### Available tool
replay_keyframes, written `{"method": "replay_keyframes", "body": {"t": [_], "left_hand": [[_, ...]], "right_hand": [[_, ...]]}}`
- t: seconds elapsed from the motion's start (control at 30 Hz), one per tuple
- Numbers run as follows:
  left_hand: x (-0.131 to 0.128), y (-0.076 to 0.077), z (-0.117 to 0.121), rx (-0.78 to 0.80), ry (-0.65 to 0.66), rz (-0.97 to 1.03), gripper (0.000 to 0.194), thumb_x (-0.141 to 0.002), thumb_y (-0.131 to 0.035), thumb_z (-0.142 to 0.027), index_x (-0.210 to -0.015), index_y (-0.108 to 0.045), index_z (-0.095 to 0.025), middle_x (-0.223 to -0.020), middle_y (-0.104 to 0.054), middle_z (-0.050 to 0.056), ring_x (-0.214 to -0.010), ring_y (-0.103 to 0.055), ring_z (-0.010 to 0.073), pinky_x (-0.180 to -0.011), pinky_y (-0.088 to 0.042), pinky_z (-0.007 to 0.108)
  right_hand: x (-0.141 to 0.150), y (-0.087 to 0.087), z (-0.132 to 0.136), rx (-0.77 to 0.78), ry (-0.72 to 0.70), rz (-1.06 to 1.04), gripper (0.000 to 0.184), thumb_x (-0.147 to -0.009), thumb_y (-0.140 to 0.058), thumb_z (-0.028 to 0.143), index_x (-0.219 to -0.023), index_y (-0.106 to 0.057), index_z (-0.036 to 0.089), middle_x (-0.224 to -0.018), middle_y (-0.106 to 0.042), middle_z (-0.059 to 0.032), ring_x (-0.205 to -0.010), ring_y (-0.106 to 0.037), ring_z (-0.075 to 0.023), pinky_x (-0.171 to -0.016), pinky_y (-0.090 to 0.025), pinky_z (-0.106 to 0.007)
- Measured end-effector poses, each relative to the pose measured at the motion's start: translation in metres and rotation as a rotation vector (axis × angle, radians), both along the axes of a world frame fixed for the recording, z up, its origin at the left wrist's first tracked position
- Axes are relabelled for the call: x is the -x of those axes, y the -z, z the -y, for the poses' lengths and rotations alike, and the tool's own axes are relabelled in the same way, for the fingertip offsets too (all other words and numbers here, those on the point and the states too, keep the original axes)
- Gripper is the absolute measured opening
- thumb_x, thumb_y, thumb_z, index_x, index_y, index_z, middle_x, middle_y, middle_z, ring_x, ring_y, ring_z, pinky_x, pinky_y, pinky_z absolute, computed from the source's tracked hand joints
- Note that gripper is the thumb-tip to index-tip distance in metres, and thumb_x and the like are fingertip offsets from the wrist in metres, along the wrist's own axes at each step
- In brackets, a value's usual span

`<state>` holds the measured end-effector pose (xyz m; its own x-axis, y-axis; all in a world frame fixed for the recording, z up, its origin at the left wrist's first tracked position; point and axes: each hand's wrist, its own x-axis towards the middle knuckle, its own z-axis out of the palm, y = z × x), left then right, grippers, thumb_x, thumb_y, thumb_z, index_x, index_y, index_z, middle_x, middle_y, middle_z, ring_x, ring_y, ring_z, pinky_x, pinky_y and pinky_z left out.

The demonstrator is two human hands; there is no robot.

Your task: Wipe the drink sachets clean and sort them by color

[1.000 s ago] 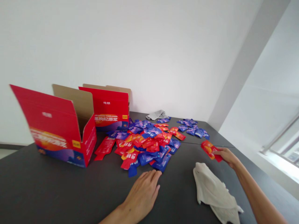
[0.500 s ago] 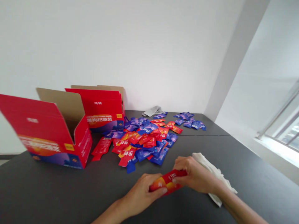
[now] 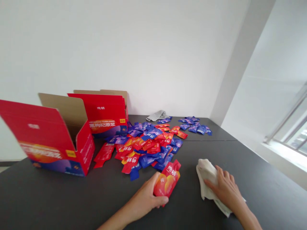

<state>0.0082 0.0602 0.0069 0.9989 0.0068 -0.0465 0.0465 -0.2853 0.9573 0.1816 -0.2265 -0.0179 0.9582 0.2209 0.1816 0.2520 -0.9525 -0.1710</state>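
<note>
My left hand (image 3: 146, 197) is closed round the lower end of a red and orange sachet (image 3: 168, 181), holding it tilted just above the dark table (image 3: 48, 198). My right hand (image 3: 224, 188) lies with its fingers curled on a crumpled white cloth (image 3: 206, 174) on the table to the right. A heap of red and blue sachets (image 3: 146, 143) lies just beyond both hands.
Two open red cardboard boxes stand at the left: a near box (image 3: 51, 140) and a far box (image 3: 106, 115). A smaller group of blue sachets (image 3: 195, 127) and a grey cloth (image 3: 157, 115) lie at the back. A white wall rises behind; a window is at the right.
My right hand fetched a red sachet from the far right, passed it to my left hand, then moved onto the white cloth. My left hand now holds the sachet alone.
</note>
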Motion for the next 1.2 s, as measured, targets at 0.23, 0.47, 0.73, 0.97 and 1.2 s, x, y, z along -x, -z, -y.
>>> {"method": "replay_keyframes", "body": {"t": [0.23,0.47,0.73,0.97,1.2], "left_hand": [[0.001,-0.004,0.007,-0.172,0.022,-0.053,0.028,-0.078,-0.061,-0.037,-0.095,-0.054,-0.016,-0.080,-0.062,-0.001,-0.052,-0.053,0.0092,-0.045,-0.039,0.018],[0.002,-0.016,0.010,-0.223,0.090,-0.031,0.021,-0.075,-0.058,-0.021,-0.095,-0.057,-0.016,-0.073,-0.061,-0.003,-0.053,-0.051,0.0089,-0.050,-0.039,0.018],[0.001,-0.017,0.012,-0.203,0.099,-0.057,0.024,-0.073,-0.058,-0.021,-0.097,-0.055,-0.016,-0.079,-0.065,-0.002,-0.055,-0.052,0.0102,-0.051,-0.040,0.020],[0.003,-0.021,0.009,-0.365,0.071,-0.081,0.030,-0.070,-0.065,-0.033,-0.094,-0.056,-0.017,-0.080,-0.064,-0.003,-0.065,-0.055,0.0132,-0.057,-0.040,0.021],[0.006,-0.026,0.011,-0.497,0.066,-0.090,0.030,-0.070,-0.067,-0.038,-0.092,-0.056,-0.020,-0.084,-0.065,-0.003,-0.075,-0.056,0.0170,-0.063,-0.040,0.022]], "right_hand": [[0.053,-0.022,-0.038,-0.310,-0.277,-0.191,0.035,-0.092,-0.035,0.049,-0.101,-0.053,0.020,-0.088,-0.066,-0.0071,-0.080,-0.063,-0.0207,-0.067,-0.043,-0.027],[0.104,-0.039,-0.116,-0.193,-0.529,-0.063,0.020,-0.090,-0.044,0.030,-0.102,-0.053,0.017,-0.104,-0.064,-0.0098,-0.099,-0.059,-0.0235,-0.081,-0.044,-0.031],[0.104,-0.049,-0.114,-0.045,-0.573,-0.125,0.028,-0.086,-0.047,0.020,-0.114,-0.050,0.015,-0.111,-0.062,-0.0114,-0.102,-0.058,-0.0245,-0.083,-0.043,-0.032],[0.099,-0.048,-0.115,0.078,-0.400,-0.041,0.019,-0.086,-0.046,0.011,-0.102,-0.054,0.017,-0.096,-0.064,-0.0091,-0.092,-0.060,-0.0253,-0.076,-0.043,-0.033],[0.105,-0.044,-0.109,0.058,-0.330,0.006,0.011,-0.087,-0.045,0.016,-0.095,-0.053,0.017,-0.089,-0.064,-0.0089,-0.088,-0.061,-0.0249,-0.072,-0.042,-0.033]]}}
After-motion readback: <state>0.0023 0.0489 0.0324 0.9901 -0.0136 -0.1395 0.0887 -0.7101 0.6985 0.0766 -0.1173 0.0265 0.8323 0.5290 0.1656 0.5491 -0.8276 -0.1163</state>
